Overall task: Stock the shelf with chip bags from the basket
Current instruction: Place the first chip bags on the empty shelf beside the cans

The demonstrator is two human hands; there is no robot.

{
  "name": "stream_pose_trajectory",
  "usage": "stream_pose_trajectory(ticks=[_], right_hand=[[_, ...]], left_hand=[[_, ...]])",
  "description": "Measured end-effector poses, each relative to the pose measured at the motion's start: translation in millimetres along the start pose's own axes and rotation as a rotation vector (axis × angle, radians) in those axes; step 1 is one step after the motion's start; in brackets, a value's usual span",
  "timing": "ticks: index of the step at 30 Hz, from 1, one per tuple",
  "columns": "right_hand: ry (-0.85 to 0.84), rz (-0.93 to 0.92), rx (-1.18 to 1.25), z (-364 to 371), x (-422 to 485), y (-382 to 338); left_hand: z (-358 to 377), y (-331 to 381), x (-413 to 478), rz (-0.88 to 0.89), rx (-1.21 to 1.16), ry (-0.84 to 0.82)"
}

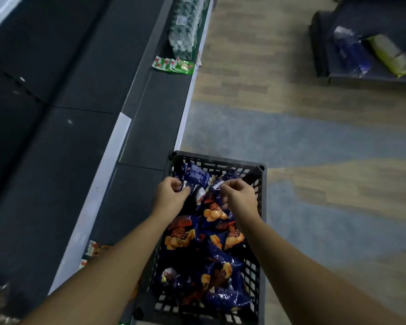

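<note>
Basket [263, 207] just right of shelf [150, 127] | bags [197, 273] heaped inside basket | left hand [171, 195] fingers curled, pinching top bag [195, 175] at basket's far end | right hand [239, 195] fingers curled, pinching next bag [212, 211] beside it

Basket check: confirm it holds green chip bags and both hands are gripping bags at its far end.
Wrong colour. The head view shows the chip bags in the basket are dark blue, not green. The left hand and right hand do each grip a bag at its far end.
</note>
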State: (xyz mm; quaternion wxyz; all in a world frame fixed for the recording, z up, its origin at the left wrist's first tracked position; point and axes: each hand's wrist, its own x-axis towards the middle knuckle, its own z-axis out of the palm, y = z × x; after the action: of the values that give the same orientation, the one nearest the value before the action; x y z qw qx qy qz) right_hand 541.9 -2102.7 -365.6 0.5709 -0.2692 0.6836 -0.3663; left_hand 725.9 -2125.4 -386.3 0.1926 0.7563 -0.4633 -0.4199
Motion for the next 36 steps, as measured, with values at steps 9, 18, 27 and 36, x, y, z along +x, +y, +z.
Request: stream_pose_trajectory(ticks=[9,18,27,36], right_hand=[[-0.006,0.091,-0.004,30.0,43.6,28.5],[-0.098,-0.087,-0.478,47.8,43.1,12.8],[-0.162,-0.329,-0.926,61.9,-6.4,-22.4],[-0.253,-0.325,-0.271,53.8,-71.2,-84.9]], left_hand=[[30.2,-27.0,58.2,-0.16,0.231,-0.038],[13.1,-3.9,50.7,-0.143,-0.103,-0.048],[-42.3,56.0,0.2,-0.155,-0.501,-0.091],[-112.7,84.2,-68.2,0.096,-0.502,0.198]])
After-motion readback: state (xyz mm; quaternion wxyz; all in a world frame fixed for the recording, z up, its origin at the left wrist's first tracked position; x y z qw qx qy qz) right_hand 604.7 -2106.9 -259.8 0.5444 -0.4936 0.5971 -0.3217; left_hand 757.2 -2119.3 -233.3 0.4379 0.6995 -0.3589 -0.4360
